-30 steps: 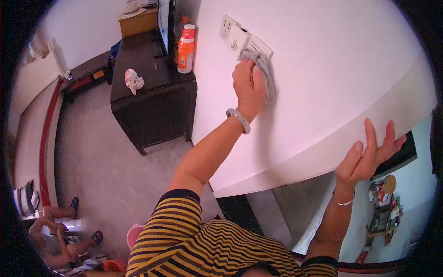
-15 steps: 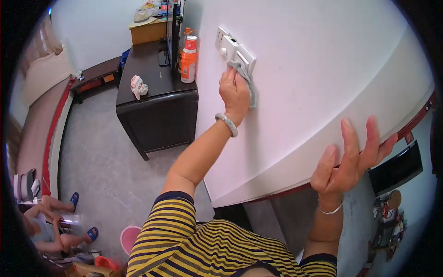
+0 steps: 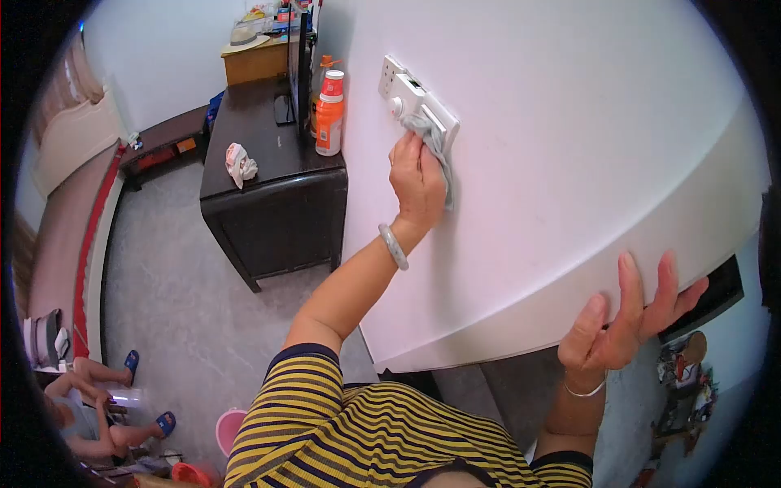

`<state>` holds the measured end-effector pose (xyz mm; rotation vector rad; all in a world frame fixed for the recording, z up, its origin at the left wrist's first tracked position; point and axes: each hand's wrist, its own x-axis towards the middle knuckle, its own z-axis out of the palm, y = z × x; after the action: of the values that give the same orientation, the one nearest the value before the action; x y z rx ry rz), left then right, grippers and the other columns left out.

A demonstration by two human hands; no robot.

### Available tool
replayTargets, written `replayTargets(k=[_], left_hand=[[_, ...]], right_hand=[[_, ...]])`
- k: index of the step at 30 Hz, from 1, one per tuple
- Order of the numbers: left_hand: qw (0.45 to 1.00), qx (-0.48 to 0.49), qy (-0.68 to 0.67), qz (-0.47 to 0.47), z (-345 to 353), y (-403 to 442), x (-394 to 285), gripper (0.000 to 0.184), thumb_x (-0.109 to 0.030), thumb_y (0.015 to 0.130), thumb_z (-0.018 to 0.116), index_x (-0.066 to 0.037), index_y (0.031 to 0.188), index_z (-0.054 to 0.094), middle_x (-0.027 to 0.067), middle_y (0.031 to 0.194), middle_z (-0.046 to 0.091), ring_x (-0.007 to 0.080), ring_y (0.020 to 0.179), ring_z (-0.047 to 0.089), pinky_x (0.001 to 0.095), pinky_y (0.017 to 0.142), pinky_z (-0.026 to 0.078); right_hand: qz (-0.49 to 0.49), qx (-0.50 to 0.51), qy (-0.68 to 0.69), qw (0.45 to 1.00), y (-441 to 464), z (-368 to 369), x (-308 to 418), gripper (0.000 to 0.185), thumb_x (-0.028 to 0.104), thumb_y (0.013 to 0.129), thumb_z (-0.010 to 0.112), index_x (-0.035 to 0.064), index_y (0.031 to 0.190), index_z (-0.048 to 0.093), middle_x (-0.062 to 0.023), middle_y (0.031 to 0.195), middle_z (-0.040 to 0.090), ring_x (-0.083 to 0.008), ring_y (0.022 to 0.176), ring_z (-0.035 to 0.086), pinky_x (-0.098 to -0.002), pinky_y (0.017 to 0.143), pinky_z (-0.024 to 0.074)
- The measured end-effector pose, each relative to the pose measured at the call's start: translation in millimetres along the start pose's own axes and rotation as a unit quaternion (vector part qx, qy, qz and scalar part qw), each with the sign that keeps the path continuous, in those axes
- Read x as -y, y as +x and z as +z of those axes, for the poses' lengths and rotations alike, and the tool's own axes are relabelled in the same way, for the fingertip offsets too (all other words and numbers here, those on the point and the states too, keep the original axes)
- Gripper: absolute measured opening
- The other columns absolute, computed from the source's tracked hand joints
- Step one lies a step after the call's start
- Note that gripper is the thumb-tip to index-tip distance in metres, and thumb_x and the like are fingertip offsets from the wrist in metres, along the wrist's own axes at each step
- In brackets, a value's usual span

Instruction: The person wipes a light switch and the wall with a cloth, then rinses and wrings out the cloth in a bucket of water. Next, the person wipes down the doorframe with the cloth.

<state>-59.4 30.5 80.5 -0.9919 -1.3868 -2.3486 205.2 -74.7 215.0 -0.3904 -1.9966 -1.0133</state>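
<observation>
The cloth (image 3: 443,154) is grey, the switch plate (image 3: 444,119) white, the shirt (image 3: 382,427) yellow-and-navy striped.

Left fingers (image 3: 404,153) curled; right fingers (image 3: 630,285) splayed

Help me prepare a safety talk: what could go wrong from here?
The cloth in the left hand is at the switch plate, and a socket sits in the same row. If the cloth is damp, which I cannot tell, moisture might get inside.

The knob is right by the cloth's upper end, so a wipe could turn it by accident.

The open right hand is at the edge of the wall; if it bears weight, it might slip.
</observation>
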Motion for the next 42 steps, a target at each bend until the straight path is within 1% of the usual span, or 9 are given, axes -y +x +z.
replayTargets(k=[7,10,13,19,22,25,26,35,42], left_hand=[[0.995,0.004,-0.047,-0.086,2.9,12.5,-10.5,0.033,-0.006,0.091,0.047,0.003,0.12,0.059,0.0195,0.123,0.057,0.0339,0.113,0.05,0.0392,0.099,0.038],[0.999,0.024,0.013,0.039,-5.6,-18.9,-16.6,0.033,-0.005,0.091,0.047,0.003,0.121,0.058,0.0187,0.123,0.057,0.033,0.113,0.05,0.0396,0.099,0.037],[0.998,0.022,0.011,0.065,-6.9,-13.8,-13.1,0.032,-0.006,0.093,0.048,0.008,0.12,0.057,0.0225,0.118,0.059,0.0338,0.109,0.057,0.0355,0.099,0.041],[0.996,0.01,-0.062,-0.07,6.9,26.9,10.2,0.034,-0.005,0.091,0.047,0.003,0.122,0.058,0.0181,0.123,0.057,0.0331,0.113,0.05,0.04,0.1,0.037],[1.0,0.022,0.002,-0.021,-2.4,13.0,-4.3,0.032,-0.006,0.093,0.046,0.005,0.121,0.057,0.0209,0.118,0.059,0.0327,0.106,0.056,0.0356,0.097,0.042],[0.997,0.051,0.019,0.055,-14.0,-17.6,-4.8,0.033,-0.005,0.093,0.045,0.004,0.124,0.056,0.0198,0.121,0.057,0.0315,0.112,0.053,0.0363,0.098,0.041],[0.997,0.065,-0.013,0.031,-14.3,-25.1,-2.1,0.034,-0.005,0.094,0.045,0.003,0.125,0.055,0.0194,0.125,0.055,0.0308,0.117,0.05,0.0376,0.1,0.04],[0.994,0.033,-0.061,-0.089,-4.9,-4.1,7.0,0.036,-0.009,0.094,0.045,0.002,0.126,0.055,0.019,0.126,0.055,0.0337,0.116,0.049,0.0384,0.102,0.038],[0.992,0.04,-0.047,-0.112,-9.5,-20.4,23.2,0.034,-0.009,0.093,0.046,0.003,0.122,0.057,0.0192,0.124,0.056,0.0343,0.117,0.049,0.0402,0.102,0.039]], right_hand=[[0.016,0.007,-0.016,1.0,-1.1,-0.3,1.7,0.04,0.017,0.09,0.043,-0.0035,0.122,0.056,-0.0243,0.141,0.036,-0.0434,0.14,0.02,-0.0647,0.113,0.0073],[0.023,0.009,-0.016,1.0,0.5,-1.2,3.9,0.04,0.017,0.09,0.042,-0.0031,0.122,0.056,-0.0231,0.142,0.037,-0.0429,0.14,0.021,-0.0645,0.114,0.0076],[0.023,0.007,-0.028,0.999,0.1,-0.5,4.1,0.04,0.016,0.09,0.042,-0.0031,0.122,0.056,-0.0224,0.142,0.036,-0.0425,0.14,0.021,-0.064,0.114,0.0078],[0.014,-0.004,-0.028,1.0,-0.9,2.2,2.9,0.041,0.016,0.089,0.041,-0.0038,0.122,0.056,-0.0217,0.143,0.037,-0.0405,0.141,0.02,-0.0626,0.115,0.0071],[0.032,0.009,-0.035,0.999,-4.5,1.1,2.8,0.042,0.019,0.089,0.042,-0.0019,0.122,0.056,-0.024,0.142,0.037,-0.0463,0.14,0.018,-0.0652,0.114,0.0049],[0.039,0.008,-0.032,0.999,-6.1,1.9,2.3,0.042,0.02,0.089,0.043,-0.0008,0.122,0.057,-0.0252,0.141,0.037,-0.0494,0.14,0.017,-0.0666,0.113,0.0039],[0.039,0.004,-0.028,0.999,-6.2,2.4,2.1,0.041,0.02,0.089,0.043,-0.0008,0.122,0.057,-0.0252,0.141,0.037,-0.0495,0.14,0.017,-0.0666,0.113,0.0039],[0.036,0.007,-0.033,0.999,-6.3,0.8,3.2,0.04,0.02,0.09,0.042,-0.0005,0.122,0.057,-0.0239,0.14,0.038,-0.0488,0.14,0.018,-0.0662,0.113,0.0043],[0.026,-0.004,-0.032,0.999,-5.5,2.4,1.4,0.041,0.021,0.092,0.042,-0.0013,0.122,0.058,-0.0225,0.141,0.038,-0.0471,0.141,0.016,-0.0654,0.113,0.0061]])
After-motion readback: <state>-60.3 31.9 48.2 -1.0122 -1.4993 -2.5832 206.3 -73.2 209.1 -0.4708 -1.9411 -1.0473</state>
